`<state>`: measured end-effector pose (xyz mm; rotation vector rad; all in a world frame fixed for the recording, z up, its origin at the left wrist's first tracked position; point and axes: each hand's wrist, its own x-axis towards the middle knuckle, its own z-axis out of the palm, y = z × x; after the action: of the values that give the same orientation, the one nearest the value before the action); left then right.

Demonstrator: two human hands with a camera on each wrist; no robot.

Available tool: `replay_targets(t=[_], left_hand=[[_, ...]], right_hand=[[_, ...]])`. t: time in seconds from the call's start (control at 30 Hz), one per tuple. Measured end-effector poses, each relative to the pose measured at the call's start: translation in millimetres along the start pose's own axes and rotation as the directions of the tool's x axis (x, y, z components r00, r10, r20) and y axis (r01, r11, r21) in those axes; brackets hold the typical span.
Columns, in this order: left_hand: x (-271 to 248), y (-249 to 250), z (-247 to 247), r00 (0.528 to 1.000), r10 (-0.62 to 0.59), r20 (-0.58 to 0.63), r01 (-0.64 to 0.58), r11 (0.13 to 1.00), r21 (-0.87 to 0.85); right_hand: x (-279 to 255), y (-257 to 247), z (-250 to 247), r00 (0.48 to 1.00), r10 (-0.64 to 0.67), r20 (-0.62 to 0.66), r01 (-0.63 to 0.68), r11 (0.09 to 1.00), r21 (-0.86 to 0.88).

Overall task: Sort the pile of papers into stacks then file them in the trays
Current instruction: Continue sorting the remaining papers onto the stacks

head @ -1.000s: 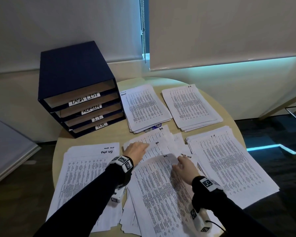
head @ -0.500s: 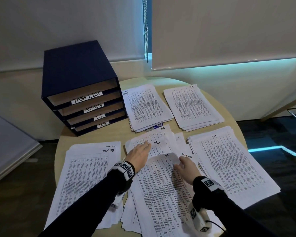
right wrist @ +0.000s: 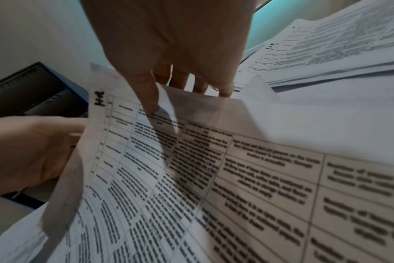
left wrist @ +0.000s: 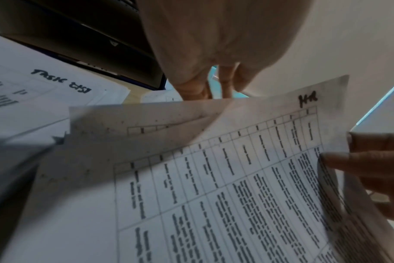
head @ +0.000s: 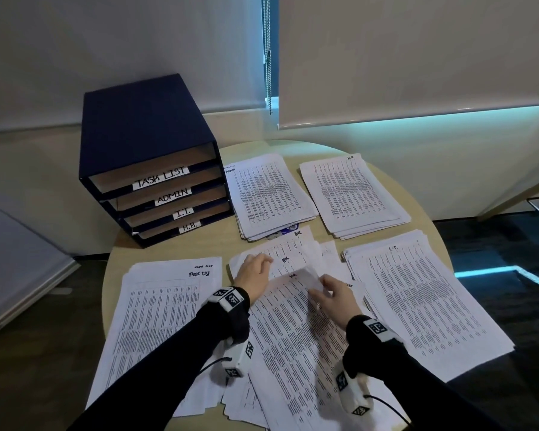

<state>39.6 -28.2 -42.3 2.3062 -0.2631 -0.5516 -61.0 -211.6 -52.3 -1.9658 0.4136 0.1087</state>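
Pale wood round table (head: 383, 150) carries everything. Four sorted stacks ring the loose pile of papers (head: 293, 353) at centre front: "Task list" stack (head: 156, 321) at the near left, I.T. stack (head: 417, 300) at the near right, Admin stack (head: 268, 194) and H.R. stack (head: 352, 194) at the far side. Admin stack sits just beside the tray unit, its lower edge overlapping sheets of the centre pile.

Navy tray unit (head: 143, 126) stands at the far left of the table, four open slots labelled TASK LIST, ADMIN, I.T., H.R. from top down. Top slots show bare brown floors; lower ones too shallow to tell.

Left hand (head: 255, 272) lies on the upper sheets of the pile, fingers extended and flat, pressing paper down. Right hand (head: 333, 297) pinches the upper right corner of the top sheet (head: 287, 331), thumb on the printed face, fingers behind; that corner is lifted and curled. Sheet is marked "HR" by hand. Both sleeves are black, with tagged wrist bands.
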Motion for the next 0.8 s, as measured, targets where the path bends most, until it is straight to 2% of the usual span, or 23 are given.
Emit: replay_targets(t=[0.1, 0.23, 0.37, 0.43, 0.6, 0.8], left_hand=[[4.3, -5.5, 1.7, 0.999, -0.033, -0.027, 0.037, 0.985, 0.166], [4.6, -3.8, 1.5, 0.996, 0.069, -0.048, -0.051, 0.952, 0.303], [1.4, 3.3, -2.3, 0.986, 0.157, -0.050, -0.123, 0.904, 0.409], [0.6, 6.5, -2.5, 0.982, 0.182, -0.051, -0.141, 0.886, 0.442], [-0.3, 9.3, -4.2, 0.981, 0.194, 0.001, -0.175, 0.884, 0.434], [-0.6, 9.9, -6.7, 0.963, 0.267, 0.039, -0.252, 0.840, 0.480]], right_hand=[[-2.0, -1.4, -0.1, 1.000, -0.015, -0.007, 0.015, 1.000, 0.000], [-4.2, 1.4, -1.2, 0.999, -0.019, -0.050, 0.019, 1.000, 0.005], [-8.1, 1.1, -0.9, 0.994, 0.039, -0.102, -0.033, 0.997, 0.065], [-10.5, 1.6, -2.3, 0.993, 0.043, -0.106, -0.034, 0.996, 0.087], [-12.7, 7.3, -7.1, 1.000, -0.002, -0.025, 0.002, 1.000, 0.000], [-12.8, 8.1, -9.9, 0.999, -0.011, -0.036, 0.012, 1.000, 0.019]])
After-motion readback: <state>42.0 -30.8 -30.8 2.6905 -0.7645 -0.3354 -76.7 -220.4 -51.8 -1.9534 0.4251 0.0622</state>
